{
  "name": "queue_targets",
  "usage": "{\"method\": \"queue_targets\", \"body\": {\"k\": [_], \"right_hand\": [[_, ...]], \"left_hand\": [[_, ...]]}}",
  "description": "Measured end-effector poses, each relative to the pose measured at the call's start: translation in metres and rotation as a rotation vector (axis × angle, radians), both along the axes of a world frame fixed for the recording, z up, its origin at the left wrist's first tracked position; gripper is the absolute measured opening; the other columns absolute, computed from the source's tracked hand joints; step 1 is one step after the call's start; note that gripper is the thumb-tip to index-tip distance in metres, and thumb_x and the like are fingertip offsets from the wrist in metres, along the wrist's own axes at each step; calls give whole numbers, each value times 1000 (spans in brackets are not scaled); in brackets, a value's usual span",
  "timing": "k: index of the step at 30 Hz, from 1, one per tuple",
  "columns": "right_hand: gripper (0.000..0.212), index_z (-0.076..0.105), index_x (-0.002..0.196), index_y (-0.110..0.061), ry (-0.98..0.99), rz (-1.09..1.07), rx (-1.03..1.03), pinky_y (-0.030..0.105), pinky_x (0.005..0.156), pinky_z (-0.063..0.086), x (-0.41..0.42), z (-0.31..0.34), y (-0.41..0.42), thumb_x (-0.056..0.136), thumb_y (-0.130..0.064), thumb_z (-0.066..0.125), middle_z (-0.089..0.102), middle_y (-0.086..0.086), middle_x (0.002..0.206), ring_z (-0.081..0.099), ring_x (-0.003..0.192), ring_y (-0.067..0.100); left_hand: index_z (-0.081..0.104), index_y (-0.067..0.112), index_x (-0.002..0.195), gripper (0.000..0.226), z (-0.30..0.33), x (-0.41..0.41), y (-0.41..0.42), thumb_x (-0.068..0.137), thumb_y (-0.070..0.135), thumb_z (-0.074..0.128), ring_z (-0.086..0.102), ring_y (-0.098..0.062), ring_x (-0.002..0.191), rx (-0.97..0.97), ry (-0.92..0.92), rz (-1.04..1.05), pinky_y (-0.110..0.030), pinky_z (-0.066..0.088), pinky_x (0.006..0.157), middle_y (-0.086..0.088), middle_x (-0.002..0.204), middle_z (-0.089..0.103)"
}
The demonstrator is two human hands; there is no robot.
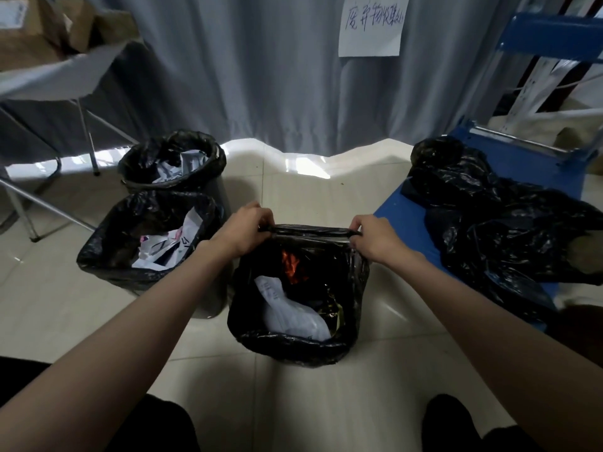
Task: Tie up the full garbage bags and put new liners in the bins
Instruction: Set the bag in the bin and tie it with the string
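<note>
Both bare forearms reach forward and down from the bottom corners of the view, converging on the nearest bin's black garbage bag [298,345], which stands on the pale tiled floor [319,197] directly in front of the person. The left hand [243,228] curls its fingers over the far left corner of the bag's rim and grips the plastic there, knuckles up and wrist slightly bent. The right hand [375,238] does the same at the far right corner, its fingers pinched round a bunched fold of the rim. Between the two hands the far edge of the bag is drawn into a taut, nearly straight line. The bag's mouth is open, and inside lie white crumpled paper [290,311] and something orange-red [290,264] further back. To the left, just beside this bin, stands a second lined bin [146,236] holding white paper scraps, and behind that a third round lined bin [173,161], also with paper in it. To the right, a heap of loose black bags [496,216] rests on a blue platform cart [404,220]. A grey curtain [244,66] hangs behind, with a handwritten paper sign [372,24] fixed to it. A folding table [55,76] with cardboard boxes stands at the upper left.
</note>
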State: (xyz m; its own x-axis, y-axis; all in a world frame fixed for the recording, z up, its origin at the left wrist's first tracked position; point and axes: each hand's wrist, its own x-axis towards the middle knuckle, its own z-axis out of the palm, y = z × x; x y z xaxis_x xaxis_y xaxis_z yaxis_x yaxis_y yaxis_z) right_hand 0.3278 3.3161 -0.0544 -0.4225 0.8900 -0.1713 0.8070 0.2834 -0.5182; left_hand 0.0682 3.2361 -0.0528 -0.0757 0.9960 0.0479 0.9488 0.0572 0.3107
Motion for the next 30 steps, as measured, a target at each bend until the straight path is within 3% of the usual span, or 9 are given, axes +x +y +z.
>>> {"method": "queue_targets", "body": {"k": [2, 4, 6, 11, 16, 19, 23, 26, 30], "right_hand": [[10, 60, 99, -9, -31, -24, -9, 36, 70, 47, 2, 2, -2, 98, -17, 54, 63, 16, 105, 58, 88, 29], [34, 62, 107, -1, -42, -20, -86, 37, 72, 49, 4, 7, -6, 97, -34, 58, 63, 18, 103, 61, 94, 33], [48, 60, 108, 0, -36, 2, -210, 35, 60, 54, 6, 10, -13, 92, -45, 64, 62, 13, 95, 68, 87, 34], [26, 56, 109, -4, -161, 50, -249, 39, 61, 60, 2, -2, -22, 93, -24, 62, 63, 14, 99, 66, 69, 31], [13, 51, 91, -9, -227, 37, -92, 30, 54, 39, -13, -9, -16, 93, -19, 60, 50, 4, 82, 47, 65, 16], [11, 50, 89, -9, -205, -26, -44, 30, 52, 36, -15, -12, -6, 94, -16, 57, 44, 2, 78, 46, 68, 18], [5, 52, 89, -9, -99, -102, 32, 33, 63, 42, -11, -18, 5, 92, -12, 56, 58, 12, 93, 54, 83, 29], [11, 56, 100, -9, -44, -122, 19, 34, 67, 45, -7, -22, 8, 92, -17, 59, 60, 12, 100, 55, 86, 27], [34, 55, 111, -14, 22, -134, -42, 39, 78, 53, 3, -22, 5, 88, -35, 66, 60, 6, 101, 57, 92, 24]], "left_hand": [[66, 19, 99, 24, 2, -4, -3, 79, 24, 80, 58, -21, 83, -48, -50, 37, -37, 51, 83, -2, 96, 60], [67, 17, 109, 35, 4, -7, -6, 78, 24, 81, 62, -22, 85, -138, -63, 79, -34, 52, 85, -5, 99, 69], [68, 14, 115, 35, 3, -7, -9, 81, 20, 77, 66, -26, 95, -198, -14, 115, -34, 51, 88, -9, 103, 72], [71, 12, 109, 24, -3, 0, -14, 86, 10, 62, 63, -37, 101, -192, 54, 216, -40, 52, 87, -17, 107, 69], [68, 15, 104, 24, -7, 10, -9, 85, 6, 55, 61, -42, 101, -138, 107, 283, -44, 50, 84, -19, 107, 65], [67, 21, 106, 29, -11, 10, -3, 85, 5, 53, 62, -41, 100, -21, -5, 334, -44, 52, 85, -16, 107, 68], [58, 19, 120, 34, -9, 7, 7, 87, 10, 61, 63, -35, 104, 57, -178, 355, -43, 50, 90, -11, 105, 71], [50, 16, 131, 44, -8, 9, 10, 88, 15, 63, 60, -35, 108, 12, -200, 381, -42, 47, 94, -11, 109, 68], [46, 13, 121, 34, -11, 11, 2, 88, 9, 51, 58, -38, 105, -45, -250, 410, -41, 46, 88, -15, 107, 66]]}}
